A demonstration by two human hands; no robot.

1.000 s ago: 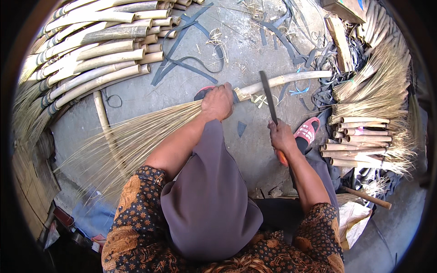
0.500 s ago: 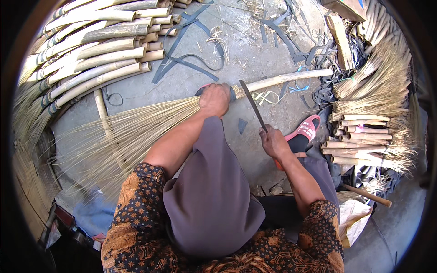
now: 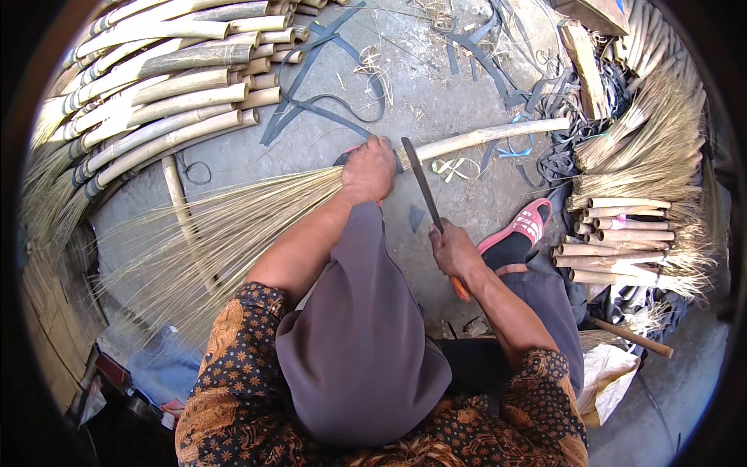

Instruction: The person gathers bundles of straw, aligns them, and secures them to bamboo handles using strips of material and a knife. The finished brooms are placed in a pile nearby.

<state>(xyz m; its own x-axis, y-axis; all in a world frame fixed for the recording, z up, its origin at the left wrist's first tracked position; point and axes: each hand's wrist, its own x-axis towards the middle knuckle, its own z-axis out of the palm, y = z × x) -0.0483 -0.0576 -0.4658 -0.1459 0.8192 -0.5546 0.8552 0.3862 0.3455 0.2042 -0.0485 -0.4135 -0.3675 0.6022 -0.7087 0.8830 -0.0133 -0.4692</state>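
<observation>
My left hand point(image 3: 369, 169) is closed round the neck of a stick broom point(image 3: 257, 214), just beside its dark binding. Thin, straw-coloured bristles fan out to the left, and the pale bamboo handle point(image 3: 490, 137) runs to the right over the floor. In my right hand point(image 3: 457, 251) is a long dark-bladed knife point(image 3: 422, 180), gripped by an orange handle point(image 3: 459, 289). Its blade points up and away, with the tip close to the binding at the right of my left hand.
Finished brooms with bamboo handles point(image 3: 194, 97) are stacked at the far left. Bristle bundles point(image 3: 634, 156) and short bamboo pieces point(image 3: 634, 235) lie at the right. Dark rubber strips point(image 3: 327, 105) litter the concrete floor point(image 3: 436, 97). My pink-sandalled foot point(image 3: 529, 222) rests right of the knife.
My right hand has moved left and slightly down with the knife, so the blade tip has shifted left towards the binding. My left hand and the broom have hardly moved.
</observation>
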